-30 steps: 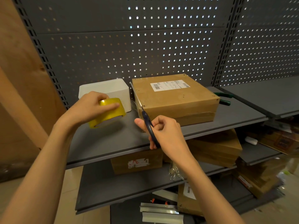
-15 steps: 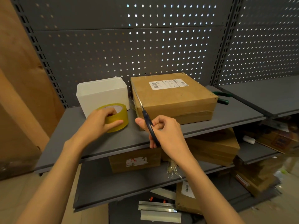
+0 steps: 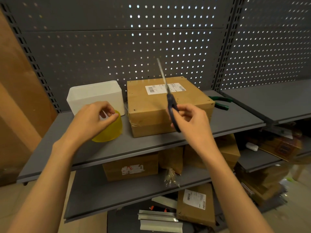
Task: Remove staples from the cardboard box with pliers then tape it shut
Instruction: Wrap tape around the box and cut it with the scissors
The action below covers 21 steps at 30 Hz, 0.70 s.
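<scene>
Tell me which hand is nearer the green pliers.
Right. The right hand holds scissors before the box, left of the pliers; the left hand sits farther left, on the tape roll.

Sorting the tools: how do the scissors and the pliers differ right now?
The scissors have dark handles; the pliers have green ones. The right hand holds the scissors raised, blades up; the pliers lie untouched on the shelf right of the cardboard box. Both are two-handled tools.

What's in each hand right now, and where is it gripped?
The right hand holds the scissors by the dark handles, blades up. The left hand grips the tape roll at its top rim.
</scene>
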### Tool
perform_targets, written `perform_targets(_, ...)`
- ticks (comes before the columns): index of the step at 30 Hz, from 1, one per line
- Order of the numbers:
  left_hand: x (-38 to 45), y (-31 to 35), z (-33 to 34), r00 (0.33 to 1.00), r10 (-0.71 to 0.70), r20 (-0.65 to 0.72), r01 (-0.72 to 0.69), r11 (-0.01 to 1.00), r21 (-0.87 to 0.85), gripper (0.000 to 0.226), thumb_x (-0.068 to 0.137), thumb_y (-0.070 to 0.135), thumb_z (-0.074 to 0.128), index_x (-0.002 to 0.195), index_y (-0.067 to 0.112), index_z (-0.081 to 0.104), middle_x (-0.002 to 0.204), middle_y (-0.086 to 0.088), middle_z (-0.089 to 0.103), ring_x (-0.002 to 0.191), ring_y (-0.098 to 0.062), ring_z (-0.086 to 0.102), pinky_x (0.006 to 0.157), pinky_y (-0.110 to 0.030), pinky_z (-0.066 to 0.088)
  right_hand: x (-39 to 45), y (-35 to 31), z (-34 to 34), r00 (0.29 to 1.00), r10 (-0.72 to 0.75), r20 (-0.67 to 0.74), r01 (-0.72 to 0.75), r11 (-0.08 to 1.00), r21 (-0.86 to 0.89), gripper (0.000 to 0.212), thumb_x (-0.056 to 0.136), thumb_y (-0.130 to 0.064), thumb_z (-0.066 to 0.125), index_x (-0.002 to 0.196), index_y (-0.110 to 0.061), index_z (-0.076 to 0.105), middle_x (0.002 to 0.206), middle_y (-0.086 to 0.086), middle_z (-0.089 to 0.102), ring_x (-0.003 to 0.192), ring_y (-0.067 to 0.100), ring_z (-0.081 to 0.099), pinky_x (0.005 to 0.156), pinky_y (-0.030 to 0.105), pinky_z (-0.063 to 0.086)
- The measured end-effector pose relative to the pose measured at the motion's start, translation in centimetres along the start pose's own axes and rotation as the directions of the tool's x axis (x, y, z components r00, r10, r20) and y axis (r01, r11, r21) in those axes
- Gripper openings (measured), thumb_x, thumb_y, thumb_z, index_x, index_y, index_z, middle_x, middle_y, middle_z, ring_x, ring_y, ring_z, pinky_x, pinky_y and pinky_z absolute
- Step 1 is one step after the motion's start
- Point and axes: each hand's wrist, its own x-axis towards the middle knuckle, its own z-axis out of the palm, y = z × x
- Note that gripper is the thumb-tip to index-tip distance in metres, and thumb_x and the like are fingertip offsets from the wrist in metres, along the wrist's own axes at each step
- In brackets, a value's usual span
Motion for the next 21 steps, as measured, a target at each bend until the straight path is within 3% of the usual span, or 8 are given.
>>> perform_targets(3, 0.5, 1.6, 0.1, 0.998, 0.008, -0.058, -0.007, 1.0, 0.018, 0.011, 0.086, 0.03, 0.061, 0.085, 0.02, 0.063, 0.081, 0.003, 0.063, 0.074, -0.013, 0.058, 0.063, -0.03, 0.044, 1.5, 0.4, -2.8, 0.996, 0.001, -0.09, -0.004, 0.999, -0.032, 0.025, 0.085, -0.031, 0.063, 0.103, -0.013, 0.063, 0.085, 0.008, 0.069, 0.082, 0.024, 0.067, 0.076, 0.042, 0.056)
perform_targets(8, 1.3, 3.8, 0.5, 0.994, -0.011, -0.105, 0.016, 0.999, 0.046, 0.008, 0.087, 0.028, 0.06, 0.083, 0.021, 0.063, 0.08, 0.002, 0.063, 0.074, -0.014, 0.057, 0.064, -0.03, 0.043, 3.7, 2.3, -7.5, 0.974, -0.064, -0.217, 0.006, 0.966, -0.26, 0.029, 0.087, -0.036, 0.061, 0.105, -0.014, 0.065, 0.083, -0.007, 0.064, 0.079, 0.006, 0.061, 0.061, 0.011, 0.045)
perform_targets(10, 1.6, 4.6, 0.6, 0.993, -0.012, -0.121, 0.02, 0.998, 0.062, 0.009, 0.087, 0.028, 0.059, 0.084, 0.021, 0.063, 0.08, 0.002, 0.063, 0.073, -0.015, 0.057, 0.063, -0.031, 0.045, 4.4, 3.4, -9.3, 0.957, -0.081, -0.278, -0.023, 0.935, -0.354, 0.028, 0.087, -0.034, 0.061, 0.104, -0.012, 0.066, 0.081, -0.008, 0.06, 0.08, 0.008, 0.059, 0.062, 0.013, 0.042)
perform_targets(13, 2.0, 5.6, 0.6, 0.989, -0.027, -0.148, 0.039, 0.996, 0.084, 0.012, 0.088, 0.03, 0.057, 0.086, 0.02, 0.063, 0.082, 0.002, 0.062, 0.075, -0.016, 0.056, 0.064, -0.033, 0.046, 5.3, 5.3, -11.0, 0.945, -0.093, -0.313, -0.076, 0.869, -0.489, 0.026, 0.089, -0.03, 0.06, 0.099, -0.007, 0.066, 0.08, 0.002, 0.062, 0.084, 0.021, 0.062, 0.07, 0.033, 0.049)
perform_targets(16, 2.4, 6.5, 0.6, 0.984, -0.037, -0.177, 0.055, 0.994, 0.096, 0.012, 0.088, 0.031, 0.057, 0.084, 0.021, 0.062, 0.082, 0.003, 0.063, 0.075, -0.016, 0.057, 0.064, -0.032, 0.042, 6.1, 7.3, -11.8, 0.963, -0.033, -0.267, -0.15, 0.76, -0.632, 0.027, 0.088, -0.029, 0.062, 0.097, -0.004, 0.066, 0.082, 0.01, 0.064, 0.077, 0.023, 0.06, 0.055, 0.026, 0.037)
perform_targets(21, 2.7, 7.8, 1.1, 0.981, -0.071, -0.18, 0.1, 0.982, 0.158, 0.015, 0.088, 0.033, 0.056, 0.086, 0.019, 0.063, 0.083, 0.002, 0.062, 0.077, -0.017, 0.056, 0.063, -0.033, 0.044, 6.6, 9.4, -11.9, 0.973, 0.061, -0.221, -0.207, 0.646, -0.734, 0.03, 0.087, -0.028, 0.065, 0.104, -0.004, 0.062, 0.098, 0.016, 0.066, 0.091, 0.032, 0.061, 0.068, 0.031, 0.041)
